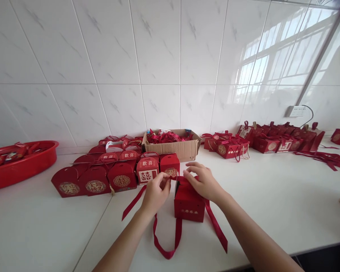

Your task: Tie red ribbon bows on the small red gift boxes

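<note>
A small red gift box (189,207) with gold lettering stands on the white countertop in front of me. My left hand (158,192) is at the box's upper left corner, thumb and fingers pinching a dark red ribbon (134,203) whose end trails down to the left. Over the box's top right side lies my right hand (203,182), its bent fingers holding the top; what is under the fingertips is partly hidden. One ribbon tail hangs past the box's right side, and a ribbon loop curves on the counter at its front left.
Several red gift boxes (97,181) stand in rows behind on the left. A cardboard box (175,150) of ribbons sits against the tiled wall. At far left is a red basin (49,156) with packets; more tied boxes (265,145) and loose ribbons (323,156) are at right.
</note>
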`<state>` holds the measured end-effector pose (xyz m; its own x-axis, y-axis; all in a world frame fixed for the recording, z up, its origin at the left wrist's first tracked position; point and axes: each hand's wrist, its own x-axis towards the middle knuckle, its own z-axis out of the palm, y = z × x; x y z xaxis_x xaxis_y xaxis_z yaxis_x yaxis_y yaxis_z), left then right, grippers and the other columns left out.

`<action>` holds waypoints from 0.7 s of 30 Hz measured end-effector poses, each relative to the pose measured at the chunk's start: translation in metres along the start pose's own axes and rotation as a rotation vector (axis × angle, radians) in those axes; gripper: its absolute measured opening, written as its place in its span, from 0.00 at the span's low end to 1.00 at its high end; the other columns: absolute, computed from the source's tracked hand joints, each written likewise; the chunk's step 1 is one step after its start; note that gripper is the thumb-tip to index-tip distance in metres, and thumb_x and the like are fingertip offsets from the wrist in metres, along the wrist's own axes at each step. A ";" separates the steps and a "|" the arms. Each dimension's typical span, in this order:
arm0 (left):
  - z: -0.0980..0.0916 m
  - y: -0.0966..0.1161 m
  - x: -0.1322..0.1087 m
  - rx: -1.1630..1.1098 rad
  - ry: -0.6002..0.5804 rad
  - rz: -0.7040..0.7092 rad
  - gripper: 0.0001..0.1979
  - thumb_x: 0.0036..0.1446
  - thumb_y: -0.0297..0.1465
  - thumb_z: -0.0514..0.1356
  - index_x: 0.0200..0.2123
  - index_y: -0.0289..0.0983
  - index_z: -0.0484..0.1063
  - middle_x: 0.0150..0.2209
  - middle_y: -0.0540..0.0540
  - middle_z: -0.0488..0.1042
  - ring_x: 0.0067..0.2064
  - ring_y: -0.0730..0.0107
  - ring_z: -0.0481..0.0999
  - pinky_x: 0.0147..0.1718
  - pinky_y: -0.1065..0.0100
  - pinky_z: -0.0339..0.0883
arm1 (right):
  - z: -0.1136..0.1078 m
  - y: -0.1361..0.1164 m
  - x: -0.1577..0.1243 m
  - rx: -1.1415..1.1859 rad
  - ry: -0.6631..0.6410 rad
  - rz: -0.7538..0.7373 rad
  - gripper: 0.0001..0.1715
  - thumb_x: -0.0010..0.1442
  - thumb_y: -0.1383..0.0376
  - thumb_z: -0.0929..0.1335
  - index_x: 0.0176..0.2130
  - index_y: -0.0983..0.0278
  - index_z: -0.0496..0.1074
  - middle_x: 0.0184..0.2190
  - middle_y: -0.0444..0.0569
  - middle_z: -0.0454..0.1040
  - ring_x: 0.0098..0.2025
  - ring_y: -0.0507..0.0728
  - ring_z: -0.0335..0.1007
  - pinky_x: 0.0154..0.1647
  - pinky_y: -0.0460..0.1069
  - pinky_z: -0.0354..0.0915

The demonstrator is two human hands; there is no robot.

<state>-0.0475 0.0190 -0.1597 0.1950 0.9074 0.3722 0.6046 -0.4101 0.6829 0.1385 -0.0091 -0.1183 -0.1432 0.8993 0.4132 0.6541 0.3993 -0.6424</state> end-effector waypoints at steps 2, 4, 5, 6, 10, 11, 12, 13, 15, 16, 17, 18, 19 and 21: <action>-0.005 -0.007 0.005 0.109 -0.013 -0.061 0.07 0.56 0.34 0.51 0.33 0.39 0.67 0.26 0.48 0.74 0.28 0.68 0.74 0.28 0.70 0.64 | -0.005 0.011 -0.008 0.076 0.099 0.034 0.19 0.63 0.54 0.58 0.37 0.61 0.71 0.48 0.53 0.70 0.53 0.61 0.64 0.54 0.58 0.57; -0.010 -0.014 0.009 0.209 -0.022 -0.139 0.04 0.51 0.32 0.54 0.29 0.39 0.68 0.26 0.47 0.75 0.29 0.64 0.74 0.27 0.69 0.63 | -0.006 0.025 -0.020 0.160 0.160 0.098 0.20 0.64 0.53 0.57 0.41 0.61 0.69 0.47 0.53 0.70 0.50 0.60 0.66 0.51 0.56 0.61; -0.014 -0.018 0.011 0.269 -0.026 -0.193 0.03 0.49 0.31 0.56 0.27 0.39 0.69 0.27 0.45 0.76 0.30 0.61 0.75 0.28 0.67 0.63 | -0.006 0.031 -0.027 0.195 0.170 0.139 0.20 0.64 0.52 0.57 0.44 0.61 0.68 0.48 0.53 0.70 0.50 0.59 0.66 0.51 0.56 0.61; -0.017 -0.022 0.013 0.329 -0.029 -0.254 0.02 0.46 0.30 0.57 0.25 0.38 0.69 0.27 0.42 0.76 0.31 0.57 0.76 0.28 0.65 0.63 | -0.005 0.037 -0.035 0.227 0.164 0.179 0.21 0.64 0.52 0.57 0.46 0.61 0.67 0.49 0.53 0.70 0.50 0.60 0.66 0.51 0.56 0.62; -0.035 -0.031 0.016 0.517 -0.063 -0.459 0.03 0.38 0.28 0.61 0.21 0.36 0.71 0.28 0.31 0.77 0.34 0.41 0.77 0.29 0.56 0.64 | 0.004 0.052 -0.065 0.337 0.047 0.253 0.23 0.63 0.51 0.59 0.51 0.60 0.66 0.52 0.53 0.69 0.49 0.60 0.68 0.49 0.56 0.65; -0.039 -0.032 0.017 0.546 -0.069 -0.483 0.04 0.37 0.28 0.61 0.22 0.35 0.72 0.29 0.30 0.77 0.35 0.38 0.77 0.30 0.54 0.65 | 0.006 0.054 -0.070 0.352 0.020 0.258 0.23 0.63 0.51 0.59 0.51 0.60 0.66 0.51 0.53 0.70 0.48 0.59 0.70 0.48 0.55 0.66; -0.043 -0.031 0.017 0.568 -0.071 -0.493 0.05 0.37 0.28 0.61 0.23 0.34 0.72 0.30 0.28 0.77 0.35 0.36 0.76 0.30 0.53 0.65 | 0.007 0.056 -0.075 0.359 0.007 0.264 0.23 0.62 0.52 0.59 0.51 0.60 0.66 0.49 0.53 0.72 0.46 0.59 0.71 0.46 0.55 0.67; -0.045 -0.029 0.018 0.582 -0.067 -0.489 0.07 0.38 0.29 0.61 0.25 0.33 0.73 0.31 0.27 0.77 0.36 0.34 0.76 0.30 0.51 0.65 | 0.008 0.057 -0.078 0.360 0.009 0.271 0.22 0.62 0.52 0.60 0.50 0.60 0.66 0.47 0.53 0.73 0.44 0.58 0.72 0.45 0.54 0.67; -0.044 -0.023 0.017 0.582 -0.045 -0.429 0.12 0.42 0.30 0.59 0.32 0.32 0.74 0.34 0.26 0.77 0.38 0.33 0.75 0.32 0.48 0.65 | 0.009 0.059 -0.083 0.353 0.038 0.277 0.20 0.62 0.52 0.61 0.46 0.61 0.67 0.42 0.51 0.74 0.41 0.58 0.72 0.43 0.53 0.68; -0.041 -0.018 0.016 0.566 -0.036 -0.375 0.14 0.45 0.30 0.57 0.37 0.33 0.73 0.36 0.28 0.77 0.40 0.36 0.75 0.34 0.49 0.65 | 0.008 0.060 -0.084 0.349 0.054 0.273 0.18 0.61 0.52 0.61 0.43 0.62 0.68 0.40 0.51 0.75 0.40 0.57 0.72 0.42 0.52 0.68; -0.036 -0.014 0.015 0.544 -0.031 -0.309 0.15 0.49 0.31 0.55 0.41 0.35 0.72 0.39 0.31 0.77 0.43 0.41 0.75 0.37 0.51 0.66 | 0.007 0.060 -0.085 0.343 0.065 0.269 0.18 0.61 0.52 0.61 0.40 0.62 0.69 0.37 0.50 0.75 0.38 0.57 0.72 0.40 0.52 0.67; -0.030 -0.009 0.013 0.498 -0.028 -0.224 0.16 0.53 0.32 0.52 0.44 0.37 0.70 0.42 0.35 0.76 0.45 0.48 0.75 0.41 0.55 0.66 | 0.006 0.060 -0.086 0.334 0.068 0.265 0.17 0.61 0.53 0.61 0.37 0.62 0.70 0.35 0.50 0.75 0.37 0.57 0.72 0.40 0.51 0.67; -0.024 -0.005 0.011 0.419 -0.024 -0.130 0.15 0.56 0.33 0.50 0.45 0.39 0.69 0.44 0.39 0.76 0.47 0.55 0.74 0.43 0.59 0.66 | 0.004 0.060 -0.087 0.321 0.070 0.264 0.17 0.61 0.53 0.61 0.35 0.63 0.70 0.32 0.49 0.75 0.36 0.57 0.71 0.39 0.51 0.67; -0.011 0.002 0.007 0.182 -0.026 0.016 0.15 0.60 0.38 0.48 0.43 0.40 0.69 0.45 0.44 0.75 0.46 0.63 0.73 0.44 0.65 0.66 | 0.001 0.060 -0.089 0.288 0.078 0.274 0.16 0.60 0.54 0.62 0.32 0.62 0.70 0.30 0.48 0.74 0.33 0.56 0.70 0.37 0.51 0.67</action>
<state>-0.0533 0.0230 -0.1487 0.2239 0.9040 0.3643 0.7304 -0.4031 0.5514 0.1900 -0.0655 -0.1940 0.0718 0.9675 0.2426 0.4242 0.1905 -0.8853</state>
